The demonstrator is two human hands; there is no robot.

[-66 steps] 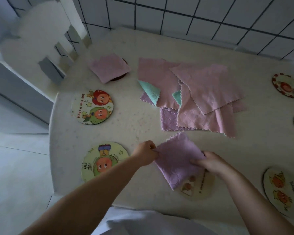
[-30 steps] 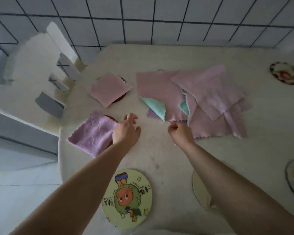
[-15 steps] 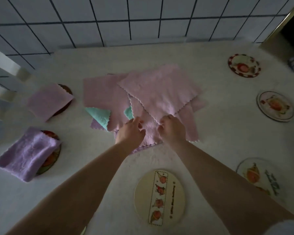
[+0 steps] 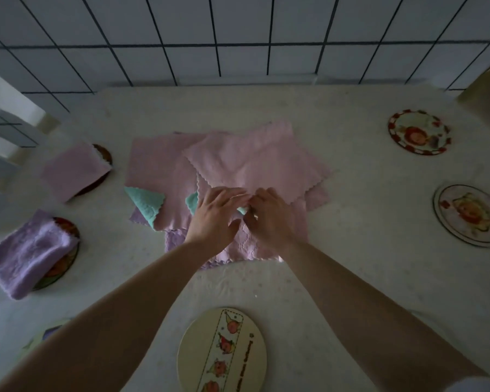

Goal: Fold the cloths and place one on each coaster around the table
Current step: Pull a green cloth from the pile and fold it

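- At the left edge, mid-height: folded lilac cloth (image 4: 30,254) draped over a dark coaster (image 4: 65,251), hanging off its left side.
- Above it, upper left: folded pink cloth (image 4: 72,171) lying on another coaster (image 4: 104,157), only the right rim showing.
- Centre of the frame: loose pile of pink cloths (image 4: 249,162) spread on the white table (image 4: 365,250), with teal cloth (image 4: 146,203) corners poking out at the pile's left.
- Just below the pile's middle: left hand (image 4: 217,217), fingers bent down onto the pile, touching the right hand; whether anything is pinched cannot be told.
- Beside it: right hand (image 4: 269,217), fingers curled over a scrap of teal at the fingertips; hold not clear enough to tell.
- Bottom centre, between the forearms: bare cream coaster (image 4: 222,352) with a fruit strip.
- Right side: bare red-rimmed coaster (image 4: 419,132) upper right, pale coaster (image 4: 468,215) below it.
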